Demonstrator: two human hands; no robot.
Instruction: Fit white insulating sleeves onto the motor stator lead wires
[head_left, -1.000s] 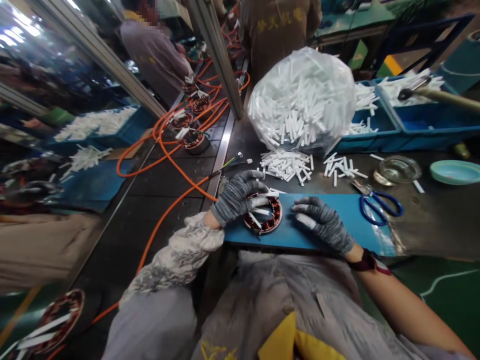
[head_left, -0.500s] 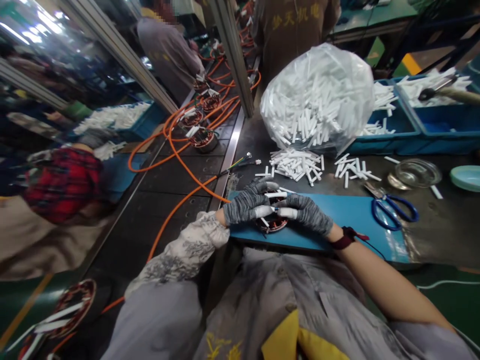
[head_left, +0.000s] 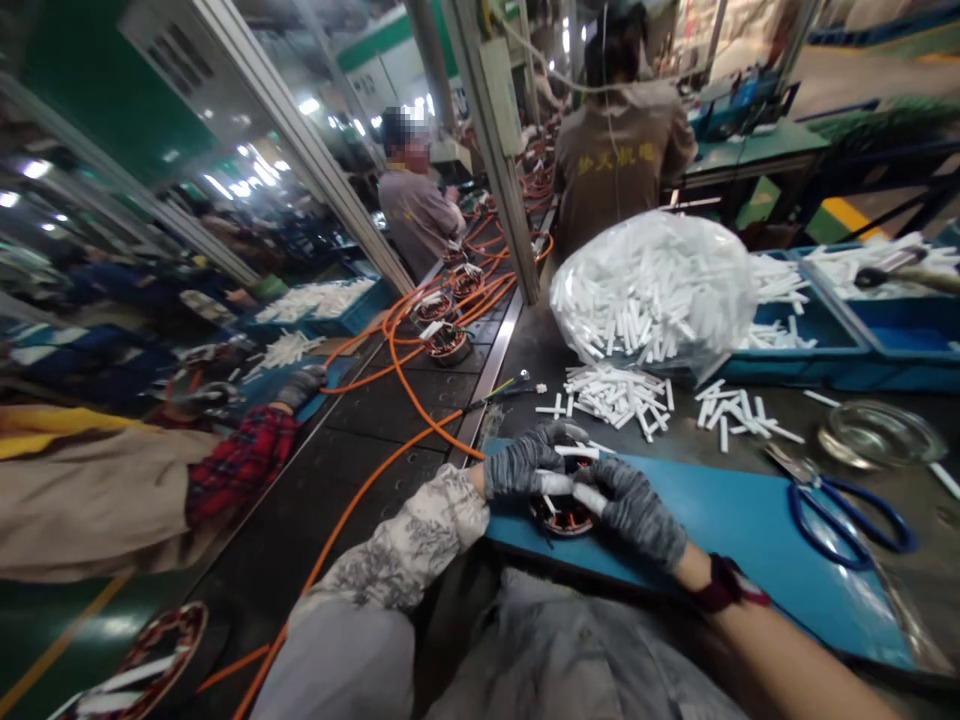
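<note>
A round copper-wound motor part (head_left: 568, 517) with white sleeves on it lies on a blue mat (head_left: 720, 510). From the left, my left hand (head_left: 531, 466), in a grey glove with pale fingertips, curls round the part's rim. My right hand (head_left: 636, 508), gloved alike, bends over its right side, fingertips close to those of the left. What the fingertips pinch between them is too small to make out. A white sleeve (head_left: 576, 453) lies across the top of the part, between the hands.
Behind the mat are loose white sleeves (head_left: 619, 398), a clear bag of sleeves (head_left: 652, 290) and blue bins (head_left: 810, 372). Blue-handled scissors (head_left: 832, 505) and a glass bowl (head_left: 877, 435) lie right. Orange cables (head_left: 367, 485) cross the conveyor left; a person's checked sleeve (head_left: 244, 465) is beyond.
The view has tilted up and shifted, so the bench appears lower. My right fingertips have moved slightly over the part. Across the conveyor, the checked sleeve reaches further toward the bench.
</note>
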